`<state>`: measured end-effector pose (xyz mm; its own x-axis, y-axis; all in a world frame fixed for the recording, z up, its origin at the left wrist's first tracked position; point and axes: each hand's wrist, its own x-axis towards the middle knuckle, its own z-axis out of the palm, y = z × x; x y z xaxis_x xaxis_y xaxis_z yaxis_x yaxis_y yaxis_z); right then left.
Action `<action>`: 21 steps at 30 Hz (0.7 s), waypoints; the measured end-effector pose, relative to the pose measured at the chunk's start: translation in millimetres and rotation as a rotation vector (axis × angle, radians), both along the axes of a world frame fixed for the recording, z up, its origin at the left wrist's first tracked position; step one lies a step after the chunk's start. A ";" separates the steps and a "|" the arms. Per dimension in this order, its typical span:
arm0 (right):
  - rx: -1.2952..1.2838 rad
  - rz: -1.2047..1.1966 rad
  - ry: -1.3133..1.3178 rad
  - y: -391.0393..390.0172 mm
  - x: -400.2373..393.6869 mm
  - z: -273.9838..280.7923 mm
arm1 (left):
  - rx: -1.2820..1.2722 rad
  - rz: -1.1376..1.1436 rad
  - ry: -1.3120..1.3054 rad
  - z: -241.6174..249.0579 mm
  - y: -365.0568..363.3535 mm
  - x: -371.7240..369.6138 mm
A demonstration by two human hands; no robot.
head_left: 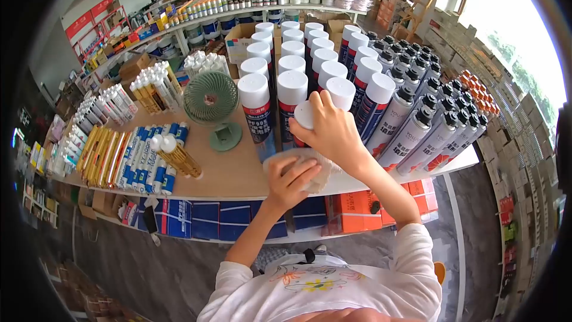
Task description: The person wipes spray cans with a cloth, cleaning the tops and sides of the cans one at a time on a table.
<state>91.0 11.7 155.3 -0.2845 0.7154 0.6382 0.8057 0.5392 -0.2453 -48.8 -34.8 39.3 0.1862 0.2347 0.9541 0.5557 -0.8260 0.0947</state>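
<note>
In the head view, my right hand (333, 134) grips a spray can by its white cap (304, 114) at the front edge of the group of cans. Most of that can's body is hidden by my hands. Lower down, my left hand (289, 180) is closed on a pale cloth (322, 173), which bunches around the can's lower part. Just to the left stands a blue, red and white spray can (256, 107) with a white cap. Behind are rows of the same upright cans, including one (292, 92) right behind my right hand.
Silver cans with black tops (411, 125) crowd the table's right side. A green fan (211, 98) stands left of the cans, near blue-and-white tubes (140, 158) and gold tubes (101, 152). Blue boxes (208, 217) and orange boxes (360, 209) sit below the tabletop (232, 179).
</note>
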 end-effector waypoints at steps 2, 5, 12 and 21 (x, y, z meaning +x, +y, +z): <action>0.049 0.068 -0.115 5.8 3.5 -2.4 | 0.052 0.067 0.002 9.3 -1.1 4.4; -0.041 -0.012 -0.018 -1.1 -0.5 4.2 | 0.112 0.155 -0.029 -2.0 1.6 11.7; 0.014 -0.146 -0.005 -4.1 -9.5 -1.6 | -0.136 -0.022 0.002 -74.0 -0.7 -5.9; 0.026 -0.165 -0.027 -2.4 -8.4 -5.9 | -0.019 -0.071 -0.317 -8.2 9.1 7.8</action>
